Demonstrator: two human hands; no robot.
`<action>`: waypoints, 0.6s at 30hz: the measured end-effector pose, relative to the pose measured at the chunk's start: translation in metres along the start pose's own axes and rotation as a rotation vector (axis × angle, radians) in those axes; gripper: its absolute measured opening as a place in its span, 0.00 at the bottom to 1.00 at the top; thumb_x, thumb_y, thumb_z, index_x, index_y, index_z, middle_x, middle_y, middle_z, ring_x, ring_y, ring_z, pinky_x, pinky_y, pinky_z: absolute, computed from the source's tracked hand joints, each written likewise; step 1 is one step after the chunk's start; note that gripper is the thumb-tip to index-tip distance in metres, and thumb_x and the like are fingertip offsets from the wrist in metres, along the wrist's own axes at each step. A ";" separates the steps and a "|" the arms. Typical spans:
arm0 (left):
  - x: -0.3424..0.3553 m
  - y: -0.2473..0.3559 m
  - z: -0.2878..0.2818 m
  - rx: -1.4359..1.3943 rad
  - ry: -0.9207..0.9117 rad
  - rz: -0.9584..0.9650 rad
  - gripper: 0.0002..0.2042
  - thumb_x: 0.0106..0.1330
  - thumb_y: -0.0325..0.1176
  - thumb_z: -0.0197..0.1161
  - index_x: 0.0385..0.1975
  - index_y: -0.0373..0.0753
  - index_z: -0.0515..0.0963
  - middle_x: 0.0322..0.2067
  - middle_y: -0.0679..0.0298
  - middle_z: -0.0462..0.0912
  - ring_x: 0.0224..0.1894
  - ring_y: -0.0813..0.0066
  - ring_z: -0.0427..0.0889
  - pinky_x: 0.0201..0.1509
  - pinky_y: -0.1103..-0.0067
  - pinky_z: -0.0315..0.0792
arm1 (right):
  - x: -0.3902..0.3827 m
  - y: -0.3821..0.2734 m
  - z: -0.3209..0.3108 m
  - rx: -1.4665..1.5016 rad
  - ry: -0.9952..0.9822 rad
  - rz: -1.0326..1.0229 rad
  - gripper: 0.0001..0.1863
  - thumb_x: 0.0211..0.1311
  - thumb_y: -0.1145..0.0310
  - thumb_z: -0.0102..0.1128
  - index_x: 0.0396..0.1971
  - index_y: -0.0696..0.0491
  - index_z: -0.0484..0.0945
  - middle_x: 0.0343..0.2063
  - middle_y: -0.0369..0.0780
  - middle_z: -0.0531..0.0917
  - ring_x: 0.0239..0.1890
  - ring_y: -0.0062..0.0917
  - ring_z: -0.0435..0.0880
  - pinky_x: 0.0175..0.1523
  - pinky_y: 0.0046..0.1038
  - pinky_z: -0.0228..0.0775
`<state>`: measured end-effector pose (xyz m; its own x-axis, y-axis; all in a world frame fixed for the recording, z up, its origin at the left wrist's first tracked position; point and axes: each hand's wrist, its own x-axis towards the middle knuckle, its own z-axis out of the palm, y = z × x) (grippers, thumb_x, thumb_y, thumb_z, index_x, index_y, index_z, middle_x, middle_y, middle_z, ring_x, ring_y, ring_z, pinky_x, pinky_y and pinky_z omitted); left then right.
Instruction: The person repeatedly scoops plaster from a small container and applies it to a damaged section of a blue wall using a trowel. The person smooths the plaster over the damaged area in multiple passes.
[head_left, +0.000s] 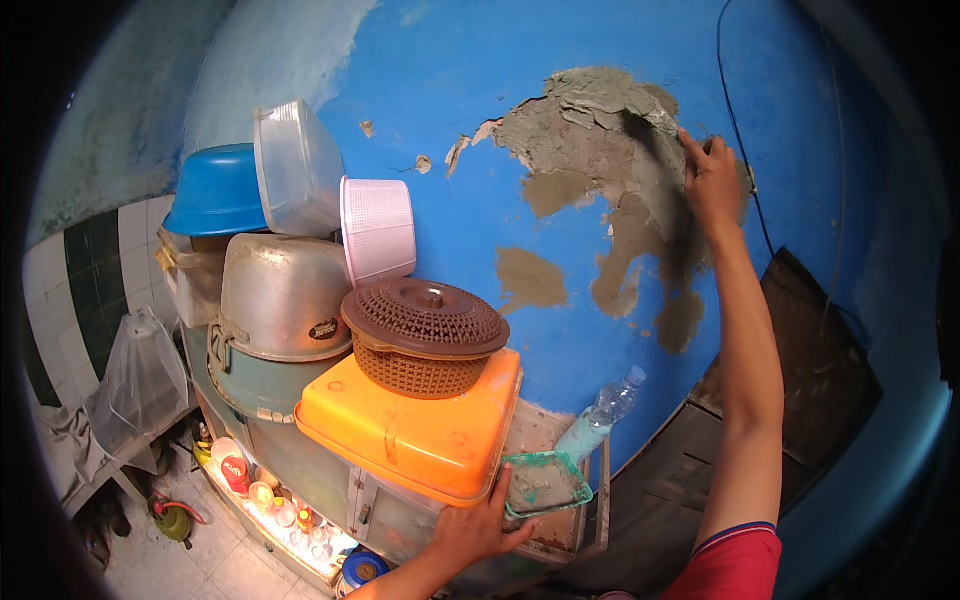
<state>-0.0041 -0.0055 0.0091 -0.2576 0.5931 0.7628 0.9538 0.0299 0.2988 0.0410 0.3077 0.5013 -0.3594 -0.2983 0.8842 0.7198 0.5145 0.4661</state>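
My right hand (712, 185) is raised to the blue wall (430, 90), its fingers closed at the right edge of a rough patch of wet grey cement plaster (575, 125). Whatever those fingers hold is hidden against the plaster. Lower down, my left hand (478, 528) grips the near left corner of a small green-rimmed plastic container (548, 484), with fingers along its left side and thumb at its front. Grey paste lies inside this container. Just behind it leans a clear plastic bottle (608, 405) with a pale green lower part.
An orange plastic box (410, 430) carries a brown lidded basket (428, 318) beside my left hand. Stacked to the left are a metal pot (285, 290), a pink basket (378, 230), a clear tub (298, 165) and a blue basin (215, 190). A black cable (735, 100) hangs at right.
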 end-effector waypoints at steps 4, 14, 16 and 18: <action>-0.002 -0.001 0.005 -0.031 -0.012 -0.009 0.46 0.63 0.64 0.67 0.69 0.29 0.71 0.64 0.44 0.78 0.64 0.45 0.81 0.59 0.60 0.82 | 0.007 -0.047 0.016 0.121 -0.032 0.030 0.23 0.70 0.69 0.62 0.61 0.31 0.85 0.42 0.39 0.78 0.49 0.37 0.78 0.52 0.41 0.77; -0.001 0.000 0.000 -0.038 -0.012 -0.014 0.46 0.63 0.64 0.67 0.68 0.28 0.72 0.65 0.42 0.76 0.67 0.44 0.78 0.65 0.58 0.78 | -0.002 -0.046 0.032 0.010 -0.125 -0.038 0.22 0.73 0.69 0.61 0.62 0.31 0.84 0.43 0.38 0.77 0.49 0.37 0.77 0.53 0.41 0.77; -0.004 0.000 0.002 -0.039 -0.001 -0.015 0.46 0.63 0.64 0.67 0.68 0.28 0.72 0.65 0.42 0.76 0.68 0.45 0.77 0.66 0.58 0.77 | -0.013 -0.031 0.017 -0.005 -0.153 -0.032 0.22 0.72 0.69 0.61 0.61 0.32 0.85 0.42 0.38 0.77 0.48 0.37 0.77 0.52 0.41 0.76; -0.002 0.000 0.002 -0.024 0.008 0.000 0.46 0.63 0.65 0.67 0.68 0.27 0.72 0.65 0.42 0.77 0.68 0.45 0.77 0.66 0.59 0.76 | -0.017 -0.009 0.004 -0.002 -0.136 -0.038 0.22 0.71 0.70 0.62 0.61 0.32 0.86 0.42 0.38 0.77 0.48 0.37 0.77 0.52 0.41 0.76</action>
<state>-0.0033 -0.0056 0.0062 -0.2588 0.5867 0.7674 0.9500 0.0107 0.3121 0.0384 0.3120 0.4821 -0.4630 -0.2058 0.8621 0.7055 0.5032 0.4990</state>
